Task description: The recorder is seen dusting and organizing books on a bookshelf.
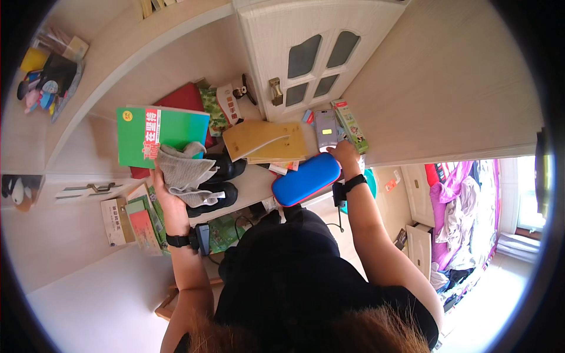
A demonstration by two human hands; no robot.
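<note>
My left hand (171, 200) is at the desk's left side, holding a crumpled grey knit cloth (183, 170) with a white tag; the cloth hides some of its fingers. Beside the cloth lie two dark rounded objects (227, 167), partly covered. Just beyond, a green booklet (132, 145) bearing writing overlaps a red folder (183, 99). My right hand (346, 154) is at the end of a blue zip case (306, 178) with red trim, close to the lower edge of a smartphone (325, 128). Its grip is unclear.
Yellow-brown paper envelopes (265, 141) lie mid-desk. A green-and-white box (351, 125) stands near the right panel. Above the desk hangs a cabinet door (318, 61) with a brass handle. Books (117, 223) lean at lower left; a bed with rumpled bedding (459, 212) is at right.
</note>
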